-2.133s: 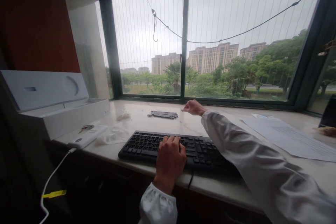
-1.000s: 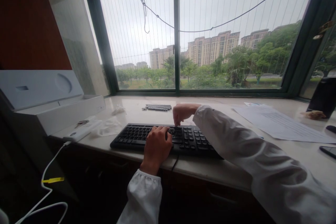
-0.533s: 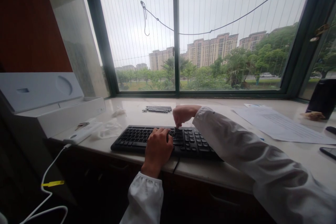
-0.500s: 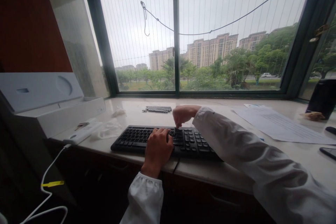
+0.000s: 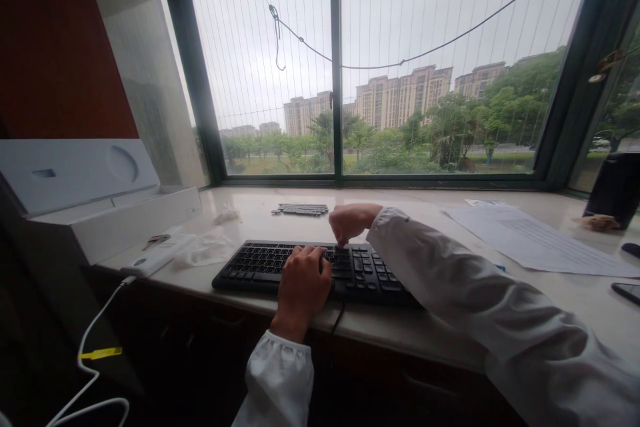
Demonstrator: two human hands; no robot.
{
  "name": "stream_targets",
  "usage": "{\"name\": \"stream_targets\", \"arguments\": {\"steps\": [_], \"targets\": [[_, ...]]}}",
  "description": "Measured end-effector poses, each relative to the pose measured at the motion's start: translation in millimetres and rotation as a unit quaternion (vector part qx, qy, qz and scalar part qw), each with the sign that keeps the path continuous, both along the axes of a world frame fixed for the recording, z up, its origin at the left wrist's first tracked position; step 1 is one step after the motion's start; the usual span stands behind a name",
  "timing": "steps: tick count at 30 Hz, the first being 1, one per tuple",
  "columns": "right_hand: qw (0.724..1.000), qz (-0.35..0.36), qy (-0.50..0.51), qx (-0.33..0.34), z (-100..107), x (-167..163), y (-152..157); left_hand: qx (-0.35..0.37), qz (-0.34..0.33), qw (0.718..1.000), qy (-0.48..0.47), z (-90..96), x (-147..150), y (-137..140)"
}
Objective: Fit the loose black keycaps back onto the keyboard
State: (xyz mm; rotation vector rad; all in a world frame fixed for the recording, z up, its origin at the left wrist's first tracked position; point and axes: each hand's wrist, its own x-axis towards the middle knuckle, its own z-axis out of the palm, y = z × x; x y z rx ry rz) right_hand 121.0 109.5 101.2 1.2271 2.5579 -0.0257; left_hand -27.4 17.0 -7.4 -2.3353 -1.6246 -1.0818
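Observation:
A black keyboard (image 5: 255, 261) lies on the white sill top. My left hand (image 5: 303, 280) rests over its middle, fingers bent down onto the keys and thumb to the right. It grips nothing I can see. Reaching across from the right, my right hand (image 5: 349, 221) bends at the wrist and points down at the keyboard's top edge, right of my left hand. Its fingers are pinched together at the keys; whatever lies between the tips is hidden. Behind the keyboard sits a small bundle of thin grey strips (image 5: 300, 209), too small to name.
At the left stand an open white box (image 5: 135, 213), a white power strip (image 5: 157, 255) with a cable, and crumpled clear plastic (image 5: 205, 250). Printed paper (image 5: 530, 240) lies on the right, with a phone (image 5: 627, 291) near the edge. A window closes off the back.
The view has shifted very slightly. Both hands stay at nearly the same places on the keyboard, the right one still pinched at its top edge.

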Motion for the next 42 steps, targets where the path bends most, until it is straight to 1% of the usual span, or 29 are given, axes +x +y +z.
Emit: {"name": "stream_targets", "arguments": {"steps": [5, 7, 11, 15, 19, 26, 29, 34, 42], "targets": [[0.998, -0.024, -0.03, 0.051, 2.2, -7.7, -11.7, 0.0, 0.001, 1.0, 0.009, -0.4, -0.4, 0.3], [0.997, -0.029, -0.036, 0.058, 2.1, -9.6, -13.3, -0.001, -0.005, 1.0, 0.02, 0.6, -0.7, -0.4], [0.998, -0.024, -0.032, 0.047, 0.5, -9.6, -11.0, -0.001, -0.027, 0.998, 0.063, 4.1, -0.7, -3.4], [0.999, -0.013, -0.026, 0.037, -0.5, -8.3, -8.7, 0.006, -0.03, 0.996, 0.084, 4.8, -0.6, -4.0], [1.0, -0.01, -0.016, 0.022, 1.0, -7.7, -9.9, 0.002, -0.033, 0.996, 0.082, 1.5, -0.9, -1.1], [1.0, -0.017, -0.005, 0.01, 3.0, -6.2, -10.2, -0.016, -0.015, 0.996, 0.085, -1.2, -0.5, 1.4], [1.0, -0.02, 0.002, 0.016, 2.9, -7.0, -9.8, -0.021, -0.019, 0.996, 0.085, -0.5, -0.8, 1.1], [1.0, -0.004, 0.011, 0.027, 1.0, -9.3, -10.8, -0.018, -0.024, 0.996, 0.081, -0.3, -0.7, 1.5], [0.999, 0.008, 0.015, 0.03, -3.0, -8.5, -7.3, -0.025, -0.007, 0.996, 0.081, 1.1, 0.7, 0.3]]}}
